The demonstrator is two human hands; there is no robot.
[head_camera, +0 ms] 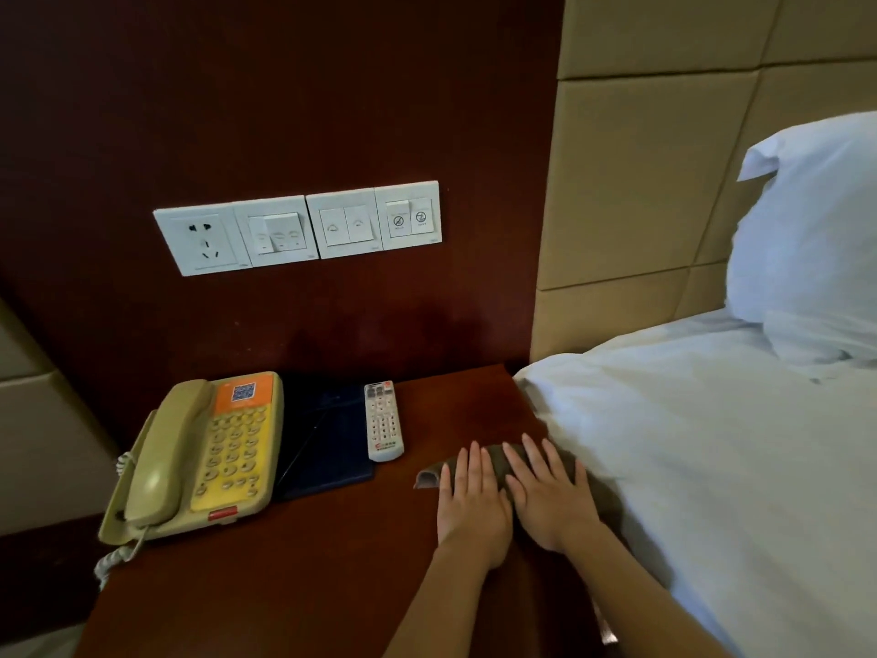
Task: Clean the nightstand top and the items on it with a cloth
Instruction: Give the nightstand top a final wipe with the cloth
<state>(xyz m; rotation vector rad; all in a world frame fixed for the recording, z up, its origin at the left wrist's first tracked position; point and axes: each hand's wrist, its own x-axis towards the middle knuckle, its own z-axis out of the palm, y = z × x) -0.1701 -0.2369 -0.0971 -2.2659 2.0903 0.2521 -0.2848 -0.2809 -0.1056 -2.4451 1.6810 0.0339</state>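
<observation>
No words or numbers can be read anywhere. The telephone (204,458) carries an orange label (224,402) with a QR code (244,392). The rightmost wall switch plate (409,194) shows two round pictogram signs (398,221) whose captions, like the remote (383,421) key markings, are too small to read.

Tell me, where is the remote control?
The remote control lies on the nightstand in the head view, along the right edge of the dark folder, left of the cloth.
</observation>
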